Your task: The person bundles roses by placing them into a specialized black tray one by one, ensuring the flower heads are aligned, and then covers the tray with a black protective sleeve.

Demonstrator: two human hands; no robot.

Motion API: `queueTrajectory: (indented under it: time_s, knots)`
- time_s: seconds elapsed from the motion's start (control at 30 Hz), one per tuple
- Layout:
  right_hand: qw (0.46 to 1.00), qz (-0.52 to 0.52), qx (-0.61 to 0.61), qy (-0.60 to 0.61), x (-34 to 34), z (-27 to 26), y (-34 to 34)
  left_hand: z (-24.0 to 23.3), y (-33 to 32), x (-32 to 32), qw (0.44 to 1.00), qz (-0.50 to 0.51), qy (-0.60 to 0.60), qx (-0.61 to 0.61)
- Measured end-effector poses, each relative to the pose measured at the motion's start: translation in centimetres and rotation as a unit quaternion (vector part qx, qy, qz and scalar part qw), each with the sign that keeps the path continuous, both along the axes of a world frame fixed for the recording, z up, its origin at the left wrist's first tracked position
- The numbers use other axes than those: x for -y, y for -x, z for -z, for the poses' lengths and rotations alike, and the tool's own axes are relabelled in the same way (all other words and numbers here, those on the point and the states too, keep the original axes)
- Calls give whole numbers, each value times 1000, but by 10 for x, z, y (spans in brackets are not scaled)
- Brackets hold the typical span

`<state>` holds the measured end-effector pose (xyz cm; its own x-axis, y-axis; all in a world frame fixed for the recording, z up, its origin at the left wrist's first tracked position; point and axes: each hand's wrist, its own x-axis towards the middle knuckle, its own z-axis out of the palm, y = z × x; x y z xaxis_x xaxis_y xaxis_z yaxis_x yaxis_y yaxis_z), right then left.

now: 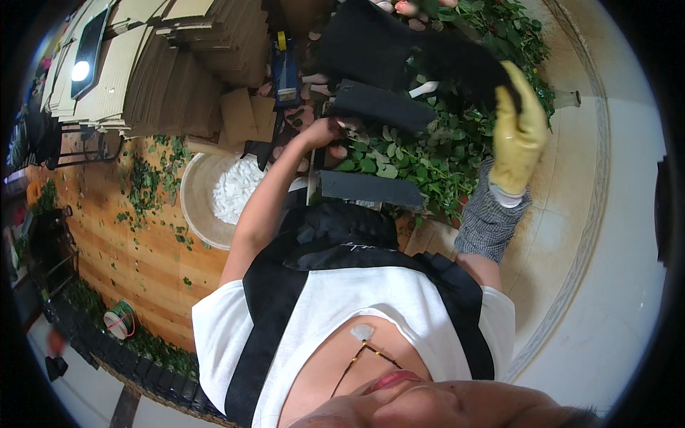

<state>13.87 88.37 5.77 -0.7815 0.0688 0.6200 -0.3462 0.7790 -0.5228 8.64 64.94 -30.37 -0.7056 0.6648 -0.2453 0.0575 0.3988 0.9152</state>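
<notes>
My left hand point(322, 132) is bare and reaches to the left end of a dark padded bar point(382, 106), among pink petals and rose leaves. Its fingertips are partly hidden, so what they hold is unclear. On my right hand point(516, 134) is a yellow rubber glove, with a checked sleeve cover below it. Its thumb and fingers close on the end of a large black sheet point(385, 48), which stretches over the leafy rose stems point(396, 152). A second dark padded bar point(372, 188) lies nearer my apron.
Left of me stands a round basin point(195, 200) of small white pieces. Stacked cardboard point(171, 85) rises at upper left, a phone point(91, 53) on it. A blue tape dispenser point(285, 75) sits beside the cardboard. Leaves point(144, 187) litter the wooden floor; a glass bottle point(567, 99) is at right.
</notes>
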Motion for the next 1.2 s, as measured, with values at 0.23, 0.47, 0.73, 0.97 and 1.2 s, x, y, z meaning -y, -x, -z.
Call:
queueTrajectory:
  time_s: [0.23, 0.47, 0.73, 0.97, 1.2]
  knots:
    - [945, -141, -74, -285, -26, 77, 69, 6, -53, 44, 972, -215, -46, 87]
    - [954, -129, 267, -38, -47, 118, 2, -98, -64, 69, 961, -171, -144, 161]
    - [919, 84, 327, 205, -114, 137, -117, -162, -28, 3, 991, -19, -51, -126]
    - [904, 126, 351, -210, -129, 285, -130, -160, -28, -30, 917, 45, -5, -396]
    - [948, 190, 180, -181, -143, 243, -116, -164, -30, -11, 928, 11, -14, -372]
